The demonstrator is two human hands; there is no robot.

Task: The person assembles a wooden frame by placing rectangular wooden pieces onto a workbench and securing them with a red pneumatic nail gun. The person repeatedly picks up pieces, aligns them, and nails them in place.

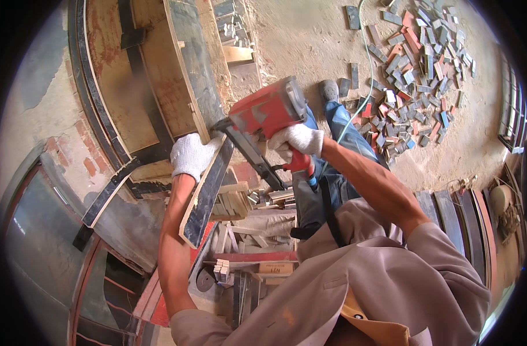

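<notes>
My right hand (297, 141), in a white knit glove, is wrapped round the handle of a red nail gun (266, 109). The gun's dark magazine slants down beside the hand, and its nose is at the upper end of a dark-faced plywood strip (204, 202). My left hand (192, 154), gloved as well, grips that strip near the same end; its fingertips are partly hidden. The strip runs down along my left forearm. Just beyond the left hand lies a long wooden form (180, 112) of brown boards with dark crosspieces. Whether the nose touches the wood I cannot tell.
A pale air hose (365, 34) trails over the floor at the right. Many wood offcuts (410, 86) lie heaped there. Below the form are stacked wood scraps (240, 236). Long boards (448, 216) lean at the right, and a framed glass panel (44, 230) stands at the left.
</notes>
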